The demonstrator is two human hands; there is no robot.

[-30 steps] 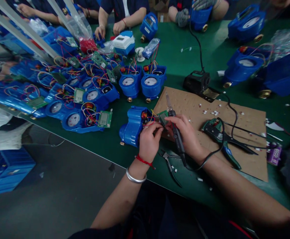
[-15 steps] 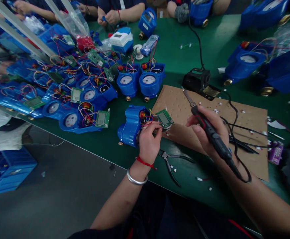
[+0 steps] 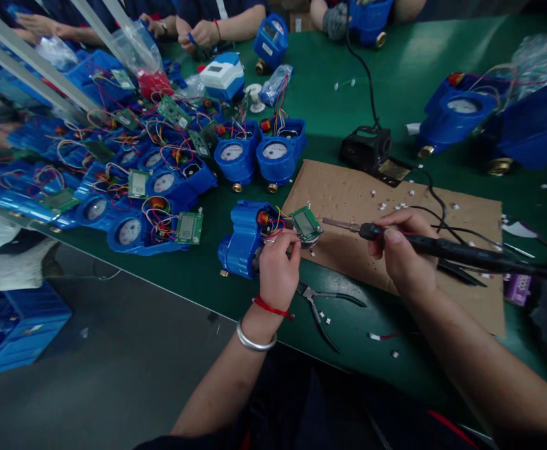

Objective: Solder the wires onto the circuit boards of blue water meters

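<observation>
At the centre of the frame, the wires beside the green circuit board [image 3: 306, 223] are pinched between nearly closed fingers of the left hand [image 3: 279, 265]. The soldering iron [image 3: 423, 244] is gripped by the right hand [image 3: 407, 253], its tip just right of the board. The blue meter housing [image 3: 244, 240] is seen left of both, on the green surface [image 3: 184, 278].
</observation>
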